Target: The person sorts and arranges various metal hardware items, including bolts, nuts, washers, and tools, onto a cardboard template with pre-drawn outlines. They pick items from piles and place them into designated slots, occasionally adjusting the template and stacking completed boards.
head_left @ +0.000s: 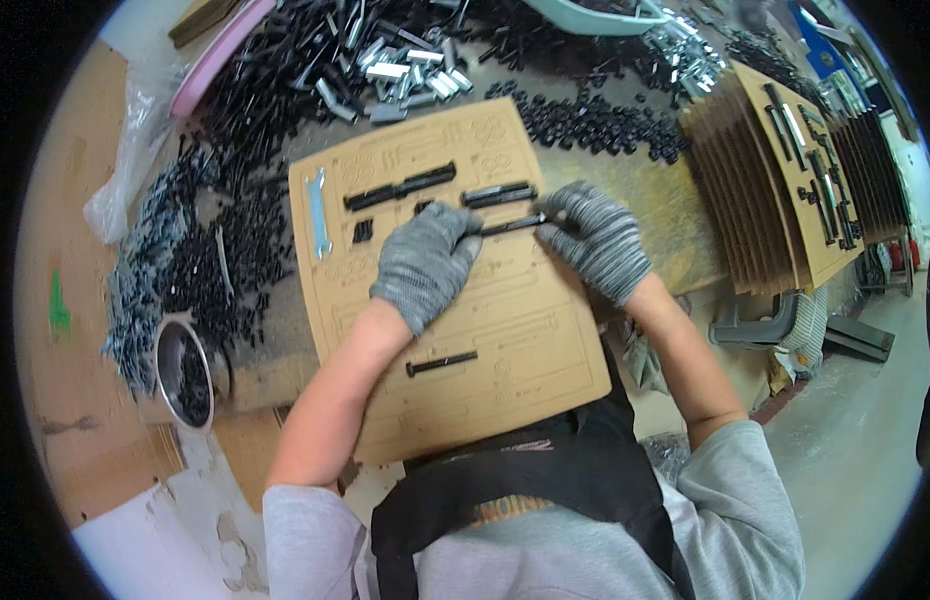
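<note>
A tan cardboard sheet (525, 320) printed with part outlines lies before me, its near edge against my apron. Over its upper half, my gloved left hand (430, 262) and my gloved right hand (595, 240) are closed on opposite ends of a long black bolt (510, 226). The fingers cover both of its ends. Just above it lie black rods (498, 193) side by side. Further left are a longer group of black bolts (400, 187), a small black cluster (363, 231) and a silver-blue wrench (318, 213). Another black bolt (442, 363) rests lower on the sheet.
Behind the sheet are heaps of black bolts (275, 85), silver sleeves (410, 75) and black nuts (595, 122). A metal bowl (161, 375) with dark parts stands at the left. At the right stands a stack of cardboard sheets (755, 200), its front one carrying hardware.
</note>
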{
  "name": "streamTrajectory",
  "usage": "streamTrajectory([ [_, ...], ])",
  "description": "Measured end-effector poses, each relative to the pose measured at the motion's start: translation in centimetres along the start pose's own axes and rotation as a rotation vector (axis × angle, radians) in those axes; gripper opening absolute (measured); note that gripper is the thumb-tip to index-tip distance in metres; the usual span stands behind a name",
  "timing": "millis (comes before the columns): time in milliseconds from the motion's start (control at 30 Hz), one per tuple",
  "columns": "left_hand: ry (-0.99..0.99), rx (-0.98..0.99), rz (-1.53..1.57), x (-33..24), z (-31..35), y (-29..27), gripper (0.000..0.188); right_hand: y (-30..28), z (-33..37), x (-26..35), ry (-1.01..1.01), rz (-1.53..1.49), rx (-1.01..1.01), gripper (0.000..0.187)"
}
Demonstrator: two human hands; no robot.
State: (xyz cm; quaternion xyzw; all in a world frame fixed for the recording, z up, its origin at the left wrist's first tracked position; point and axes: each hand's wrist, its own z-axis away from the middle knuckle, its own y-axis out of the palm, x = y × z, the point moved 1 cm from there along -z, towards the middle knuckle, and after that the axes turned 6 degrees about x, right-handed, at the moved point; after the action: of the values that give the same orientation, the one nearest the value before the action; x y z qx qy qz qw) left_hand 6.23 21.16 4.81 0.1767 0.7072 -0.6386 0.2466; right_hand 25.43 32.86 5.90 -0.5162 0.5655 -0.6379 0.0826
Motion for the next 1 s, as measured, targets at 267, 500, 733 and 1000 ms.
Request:
streamTrajectory([
  [267, -0.21, 0.028, 0.284, 2.1, 6.4, -5.3, 0.023, 3.9, 4.2, 9.1, -0.415, 0.031, 0.382, 0.022],
  [500, -0.296, 0.162, 0.327, 0.4, 18.7, -4.9, 0.024, 6.1, 9.6, 11.9, -0.515, 0.01, 0.358, 0.02],
  [733, -0.151, 0.056, -0.006, -1.1, 21.2, -2.7, 0.025, 6.5, 9.9, 12.2, -0.484, 0.045, 0.403, 0.019],
  [1000, -0.246, 0.466, 0.126, -0.9, 19.0, -6.9, 0.052, 4.9, 8.7, 12.1, -0.388, -0.169, 0.481, 0.031],
])
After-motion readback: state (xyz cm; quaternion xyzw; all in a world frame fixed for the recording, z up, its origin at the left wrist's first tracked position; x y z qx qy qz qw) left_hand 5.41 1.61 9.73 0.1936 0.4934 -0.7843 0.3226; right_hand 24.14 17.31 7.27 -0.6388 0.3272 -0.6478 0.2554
